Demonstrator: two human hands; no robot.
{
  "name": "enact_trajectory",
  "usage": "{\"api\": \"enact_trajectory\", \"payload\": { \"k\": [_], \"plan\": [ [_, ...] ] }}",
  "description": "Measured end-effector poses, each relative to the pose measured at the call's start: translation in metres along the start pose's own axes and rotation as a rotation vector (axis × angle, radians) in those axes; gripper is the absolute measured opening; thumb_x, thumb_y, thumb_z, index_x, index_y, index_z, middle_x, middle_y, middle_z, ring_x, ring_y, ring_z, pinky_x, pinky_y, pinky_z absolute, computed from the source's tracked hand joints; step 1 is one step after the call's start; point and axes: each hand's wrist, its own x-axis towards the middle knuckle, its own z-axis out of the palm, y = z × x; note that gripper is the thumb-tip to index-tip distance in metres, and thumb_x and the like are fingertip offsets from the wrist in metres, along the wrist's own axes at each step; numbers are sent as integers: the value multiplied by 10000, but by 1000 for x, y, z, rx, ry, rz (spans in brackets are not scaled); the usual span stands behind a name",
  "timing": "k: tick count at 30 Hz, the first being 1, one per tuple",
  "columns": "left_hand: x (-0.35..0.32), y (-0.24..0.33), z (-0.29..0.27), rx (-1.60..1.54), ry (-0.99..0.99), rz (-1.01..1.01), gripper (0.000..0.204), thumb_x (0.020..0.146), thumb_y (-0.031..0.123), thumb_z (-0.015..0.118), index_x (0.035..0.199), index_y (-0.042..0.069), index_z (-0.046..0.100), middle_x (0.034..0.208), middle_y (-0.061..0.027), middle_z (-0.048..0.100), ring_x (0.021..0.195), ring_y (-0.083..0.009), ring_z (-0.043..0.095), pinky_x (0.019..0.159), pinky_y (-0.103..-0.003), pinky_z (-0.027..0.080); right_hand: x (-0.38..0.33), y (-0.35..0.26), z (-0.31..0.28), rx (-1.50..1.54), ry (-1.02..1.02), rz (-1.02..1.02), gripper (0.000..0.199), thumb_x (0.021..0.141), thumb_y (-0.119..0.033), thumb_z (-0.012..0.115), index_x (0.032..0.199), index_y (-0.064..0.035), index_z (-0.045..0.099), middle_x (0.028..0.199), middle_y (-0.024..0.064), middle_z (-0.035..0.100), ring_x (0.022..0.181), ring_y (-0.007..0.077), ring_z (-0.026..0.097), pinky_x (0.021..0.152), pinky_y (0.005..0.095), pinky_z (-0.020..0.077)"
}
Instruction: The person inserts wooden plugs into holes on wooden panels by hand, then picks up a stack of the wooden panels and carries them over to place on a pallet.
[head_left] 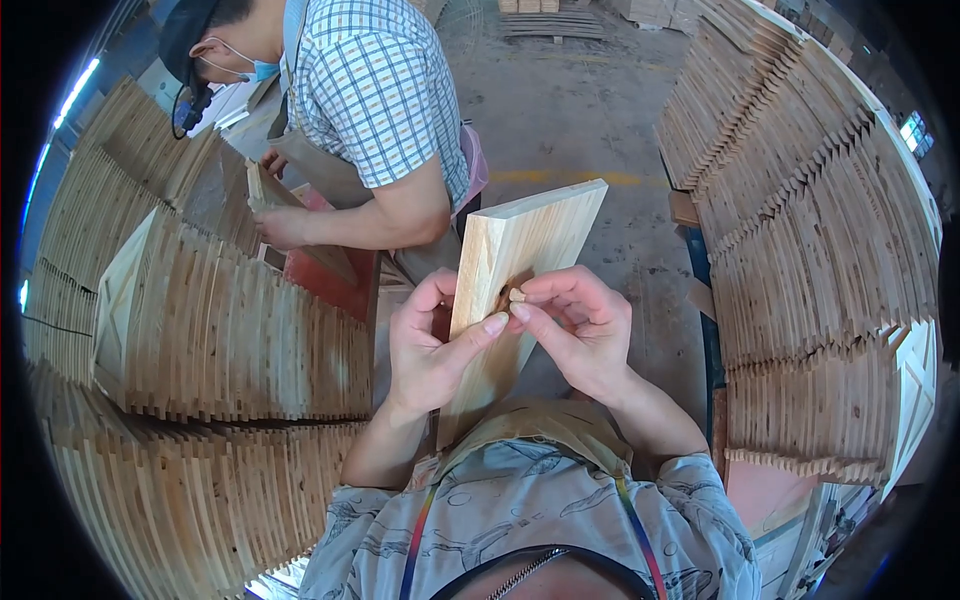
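A pale wooden board [555, 230] stands tilted on edge in front of my apron. My left hand [428, 350] is closed round its left edge, the thumb lying across the face towards a dark spot. Thumb and index finger of my right hand [585, 330] pinch a small light-brown chip [517, 296], which looks like wood, right beside that spot. Whether the chip touches the board I cannot tell. The other fingers of my right hand curl behind the pinch, partly hidden.
Tall rows of stacked wooden boards [230, 310] rise on my left, and more board stacks [810, 260] stand on my right. At the front left a co-worker [370, 100] in a checked shirt handles a wooden piece [270, 195]. Beyond lies a concrete floor [560, 110] with a pallet [553, 25].
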Motion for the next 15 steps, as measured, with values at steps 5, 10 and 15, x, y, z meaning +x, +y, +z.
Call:
{"api": "enact_trajectory", "payload": {
  "k": [5,10,15],
  "plan": [
    [1,-1,0,18,4,-23,309,916,-15,764,1186,17,619,1120,-63,720,1009,-104,674,888,-286,545,4,4,-2,-46,-3,-12,156,950,46,711,1102,33,679,1033,90,753,938,138,738,821,280,609],
    [1,2,5,26,16,-23,294,917,-23,756,1176,23,624,1108,-56,713,991,-99,668,875,-279,544,7,4,0,-108,-37,-50,147,939,56,725,1076,25,682,1014,95,742,888,141,724,813,290,603],
    [-2,-13,9,118,33,58,266,922,0,758,1153,20,628,1078,-35,683,956,-84,649,853,-259,533,4,-12,-6,-394,-15,-80,115,893,30,780,990,15,722,953,67,746,856,123,710,785,277,597]
  ]
}}
